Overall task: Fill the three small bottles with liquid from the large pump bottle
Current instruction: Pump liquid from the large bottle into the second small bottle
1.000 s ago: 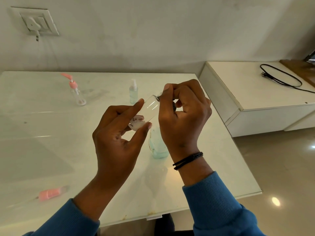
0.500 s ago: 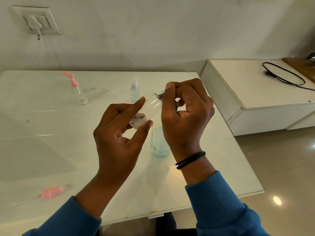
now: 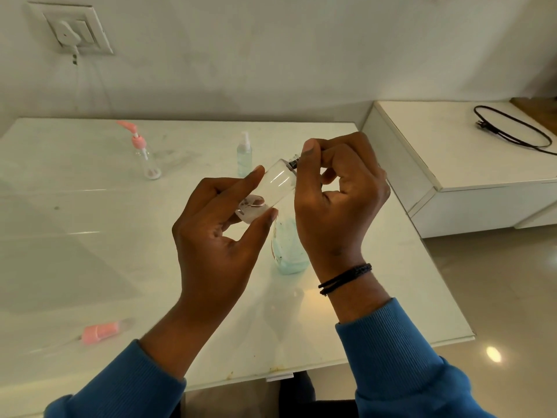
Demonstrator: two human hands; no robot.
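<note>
We look down on a white table (image 3: pixel 90 236) set against a pale wall (image 3: pixel 271 55), with a low white cabinet (image 3: pixel 452 164) to its right carrying a black cable (image 3: pixel 512 128). A switch plate (image 3: pixel 72 28) is fixed high on the wall at left.

Above the table's middle we see both hands raised. The left hand (image 3: pixel 217 248) grips a small clear bottle (image 3: pixel 271 188), forefinger along the top and thumb underneath near its base; the bottle is tilted, neck up and to the right. The right hand (image 3: pixel 337 206) is curled at that neck, thumb and fingers pinching the bottle's dark top; what it holds there is mostly hidden. A black cord bracelet (image 3: pixel 345 279) circles the right wrist.

Below and behind the hands stands a pale teal bottle (image 3: pixel 289 251), partly covered by them; we cannot tell its top. Farther back stand a small spray bottle (image 3: pixel 244 156) with pale liquid and, to its left, a clear bottle with a pink pump (image 3: pixel 144 152). A pink cap piece (image 3: pixel 101 333) lies near the front left edge.
</note>
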